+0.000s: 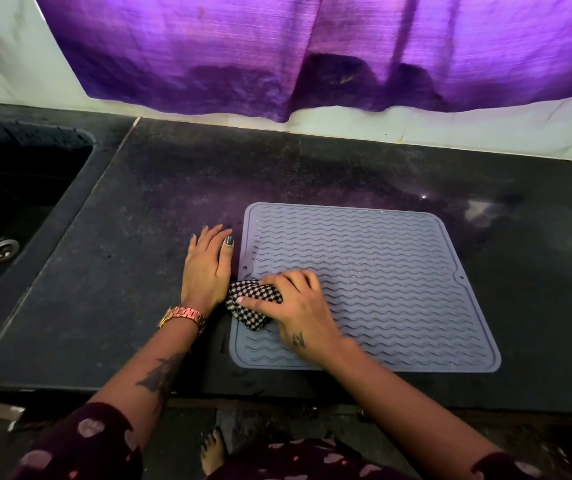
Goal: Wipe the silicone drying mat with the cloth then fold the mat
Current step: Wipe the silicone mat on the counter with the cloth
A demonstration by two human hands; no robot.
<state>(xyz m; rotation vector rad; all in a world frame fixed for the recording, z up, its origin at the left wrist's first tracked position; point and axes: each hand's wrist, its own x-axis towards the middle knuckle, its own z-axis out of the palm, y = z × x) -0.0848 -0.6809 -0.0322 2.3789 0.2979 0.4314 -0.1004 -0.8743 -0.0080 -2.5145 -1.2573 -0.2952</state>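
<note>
Right hand (pixel 295 303): fingers curled over a bunched black-and-white checked cloth (pixel 255 304), thumb along its near side, pressing it onto the mat's left edge. Small tattoo on the back of the hand, not legible.

Left hand (pixel 206 266): fingers straight, flat on the dark countertop (pixel 139 237) just beside the mat, holding nothing. Gold-toned watch (pixel 184 315) on the wrist; no brand readable.

Grey silicone drying mat (pixel 381 271) lies flat and unfolded on the counter, wavy ridges up; no writing visible.

Sink (pixel 7 209) at far left, drain showing. Purple curtain (pixel 312 46) hangs behind the counter.
</note>
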